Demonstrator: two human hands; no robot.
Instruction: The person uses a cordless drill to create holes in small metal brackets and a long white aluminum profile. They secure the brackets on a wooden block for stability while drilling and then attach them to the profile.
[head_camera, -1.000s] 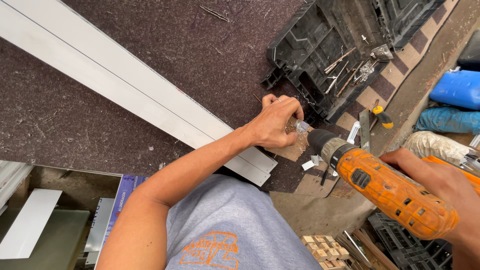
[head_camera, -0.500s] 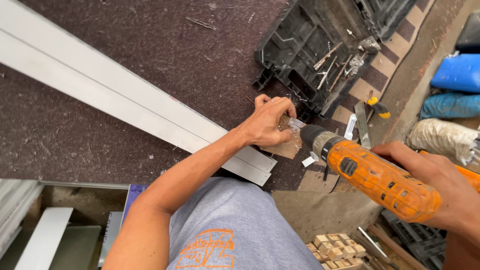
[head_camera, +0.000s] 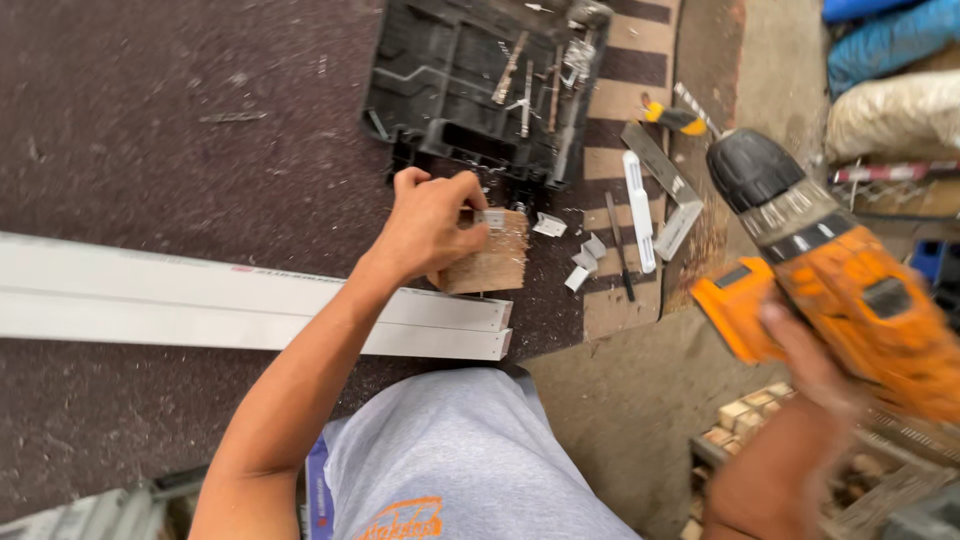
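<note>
L arm: bare, stretched from near-left toward far centre, elbow nearly straight. Left hand (head_camera: 428, 228): knuckles up, fingers curled, thumb & fingertips pinched shut at its right side. R arm: enters near-right, blurred. Right hand (head_camera: 805, 345): raised off the surface, fingers wrapped in a closed grip.

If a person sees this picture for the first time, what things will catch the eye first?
First the orange cordless drill, blurred, at the right in the right hand. Next, at the centre, the left hand presses a small metal piece onto a wooden block. Long white profiles lie at the left, and an open black tool case lies above.
</note>
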